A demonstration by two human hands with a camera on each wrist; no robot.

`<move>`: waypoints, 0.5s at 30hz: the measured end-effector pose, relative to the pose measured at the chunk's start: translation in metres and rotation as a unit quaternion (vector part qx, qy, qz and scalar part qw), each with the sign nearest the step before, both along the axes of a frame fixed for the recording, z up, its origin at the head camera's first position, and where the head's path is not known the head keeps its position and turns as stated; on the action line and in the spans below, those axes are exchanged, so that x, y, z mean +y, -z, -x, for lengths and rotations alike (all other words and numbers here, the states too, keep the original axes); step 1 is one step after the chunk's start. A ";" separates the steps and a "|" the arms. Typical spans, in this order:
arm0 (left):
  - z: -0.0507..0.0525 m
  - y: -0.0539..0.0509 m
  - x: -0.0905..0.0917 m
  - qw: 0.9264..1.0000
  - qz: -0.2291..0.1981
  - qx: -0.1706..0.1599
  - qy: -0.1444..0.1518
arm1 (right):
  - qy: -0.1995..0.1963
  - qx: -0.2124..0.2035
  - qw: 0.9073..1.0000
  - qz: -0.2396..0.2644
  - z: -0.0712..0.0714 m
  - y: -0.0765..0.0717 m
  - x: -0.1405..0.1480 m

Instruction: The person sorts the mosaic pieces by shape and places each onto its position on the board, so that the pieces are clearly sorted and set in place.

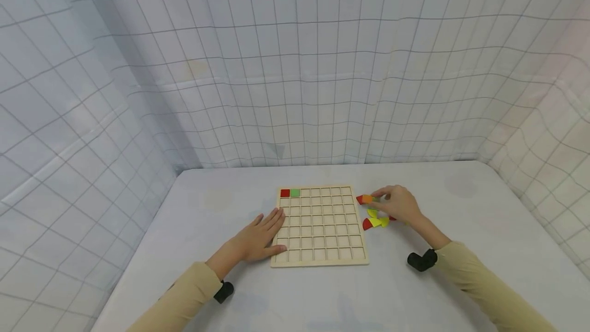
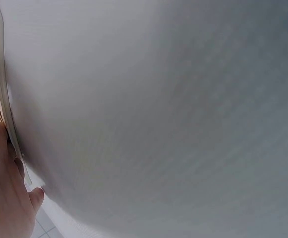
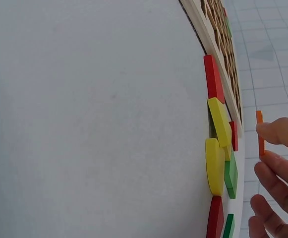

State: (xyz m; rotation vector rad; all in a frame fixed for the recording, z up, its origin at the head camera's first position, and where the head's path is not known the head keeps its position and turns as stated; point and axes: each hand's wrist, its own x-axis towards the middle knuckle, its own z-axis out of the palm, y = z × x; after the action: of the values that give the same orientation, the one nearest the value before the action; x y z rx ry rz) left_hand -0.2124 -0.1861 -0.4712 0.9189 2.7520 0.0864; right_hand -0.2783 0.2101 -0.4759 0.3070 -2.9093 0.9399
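A wooden grid board (image 1: 318,229) lies on the table, with a red square tile (image 1: 285,193) and a green square tile (image 1: 295,192) side by side in its far left cells. My left hand (image 1: 258,240) rests flat on the board's left edge, fingers straight and spread. To the right of the board, my right hand (image 1: 398,204) pinches an orange tile (image 3: 260,134) between thumb and fingertip, raised above the table. Below that hand lie loose pieces: a red piece (image 3: 214,79), yellow pieces (image 3: 214,166) and green pieces (image 3: 230,176), some overlapping.
The white table (image 1: 221,204) ends at a far edge before a white cloth wall (image 1: 322,91) with dark grid lines. Similar cloth stands at both sides. Dark wrist cameras (image 1: 421,260) sit under the forearms, which wear tan sleeves (image 1: 488,286).
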 end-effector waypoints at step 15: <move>0.004 0.008 -0.002 1.000 0.005 -0.002 -0.003 | -0.045 0.017 0.999 0.016 0.005 0.002 -0.031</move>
State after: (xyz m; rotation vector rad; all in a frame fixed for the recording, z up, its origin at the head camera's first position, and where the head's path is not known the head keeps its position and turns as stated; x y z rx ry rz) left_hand -0.2160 -0.1882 -0.4794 0.9054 2.7489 0.0748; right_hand -0.2832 0.1793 -0.4777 0.4519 -2.8687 0.9814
